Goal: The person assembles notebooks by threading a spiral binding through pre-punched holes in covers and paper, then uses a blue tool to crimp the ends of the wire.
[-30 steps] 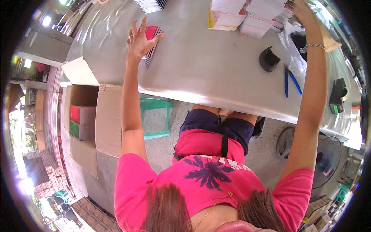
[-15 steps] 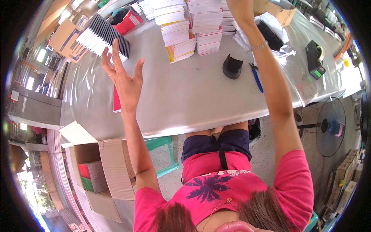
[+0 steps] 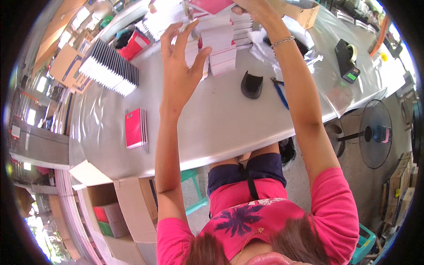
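Note:
At the far edge of the view, my right hand (image 3: 252, 9), partly cut off, grips a corner of a red-covered book (image 3: 211, 5) at the top of the paper stacks. My left hand (image 3: 180, 73) is raised before the stacks, fingers spread and holding nothing. Tall stacks of white-paged books (image 3: 221, 48) with red and yellow edges stand on the table, partly hidden by that hand. To the near left lies a small pile of red notebooks (image 3: 134, 128) with wire along its edges. A long row of black-and-white bound books (image 3: 108, 68) stands at the left.
On the grey covered table (image 3: 207, 119) are a black curved holder (image 3: 252, 85), blue-handled pliers (image 3: 281, 93), white wrapping (image 3: 311, 55) and a black tape dispenser (image 3: 346, 62). An open carton (image 3: 132, 205) stands below left; a fan (image 3: 375, 134) stands at right.
My left hand has moved right, towards the stacks. My right hand now shows with a red-covered book in its grip. The view has shifted, revealing the red notebooks at left.

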### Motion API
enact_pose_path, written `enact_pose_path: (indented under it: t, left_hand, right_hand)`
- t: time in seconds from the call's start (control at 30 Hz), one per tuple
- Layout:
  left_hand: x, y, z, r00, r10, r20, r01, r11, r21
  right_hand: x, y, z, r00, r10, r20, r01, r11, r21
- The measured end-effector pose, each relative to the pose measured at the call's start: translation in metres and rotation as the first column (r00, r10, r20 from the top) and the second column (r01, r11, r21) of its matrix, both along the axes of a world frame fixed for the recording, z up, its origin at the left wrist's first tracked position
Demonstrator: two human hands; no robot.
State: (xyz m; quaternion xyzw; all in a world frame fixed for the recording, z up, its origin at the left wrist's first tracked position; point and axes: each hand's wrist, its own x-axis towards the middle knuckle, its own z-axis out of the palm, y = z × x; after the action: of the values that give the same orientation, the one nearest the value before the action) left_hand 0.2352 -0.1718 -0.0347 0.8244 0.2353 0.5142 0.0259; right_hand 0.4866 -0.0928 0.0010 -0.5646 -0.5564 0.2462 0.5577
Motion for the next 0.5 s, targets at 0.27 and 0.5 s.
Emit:
enact_pose_path:
  t: [0.27,0.5]
  left_hand:
    - [-0.004,-0.020,0.006,0.993,0.108,0.036,-0.112,0.984,0.139]
    - [-0.021,-0.054,-0.016,0.827,0.225,-0.514,-0.287,0.957,-0.042]
  right_hand:
    - [-0.022,-0.085,0.000,0.965,0.166,0.201,-0.227,0.916,0.331]
    - [-0.064,-0.136,-0.083,0.803,0.255,0.538,-0.438,0.865,0.243]
